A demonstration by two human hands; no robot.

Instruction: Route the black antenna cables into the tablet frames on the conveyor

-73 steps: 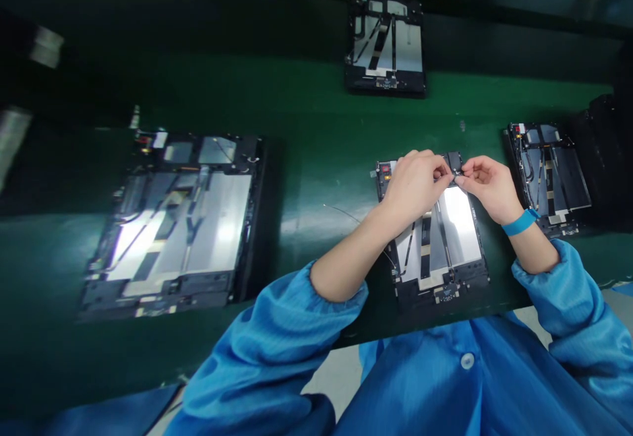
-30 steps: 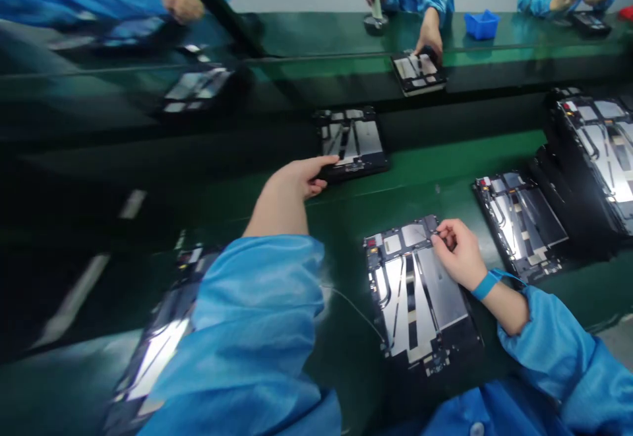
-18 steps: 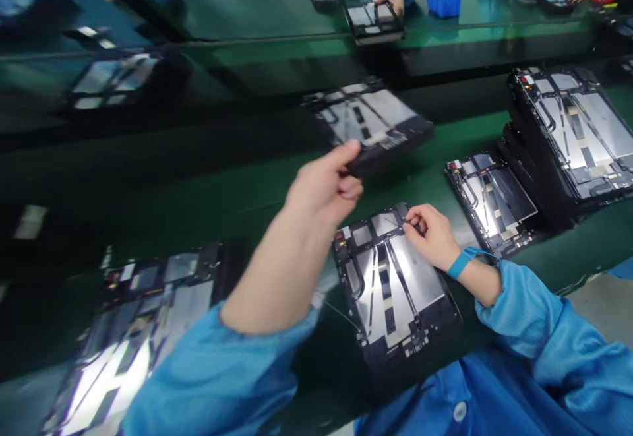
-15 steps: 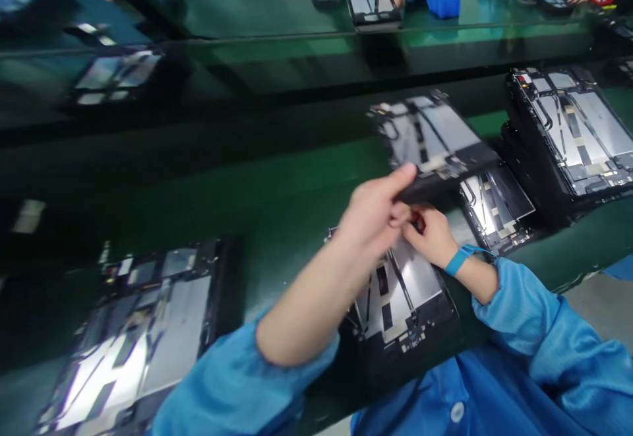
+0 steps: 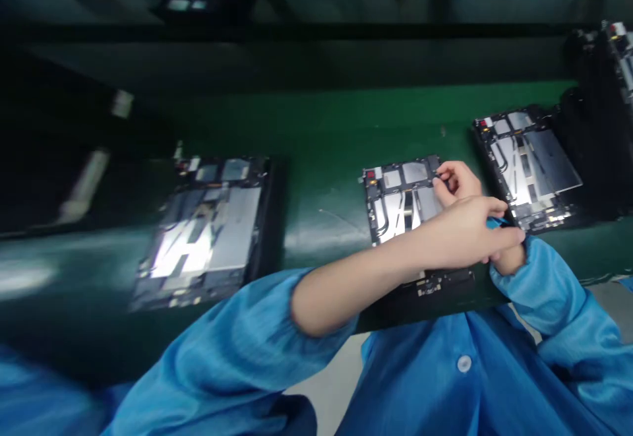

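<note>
Tablet (image 5: 408, 205) is being touched at its far right corner by the right hand (image 5: 461, 184), near the table's (image 5: 316, 149) front edge; the wristband (image 5: 497, 223) is being partly covered by the left hand (image 5: 467, 230); whether either grip is being closed cannot be made out

open bench (image 5: 321, 139) beyond the middle device (image 5: 414, 172), left forearm (image 5: 356, 278) spanning it, dark stack (image 5: 598, 139) blocking right
</note>
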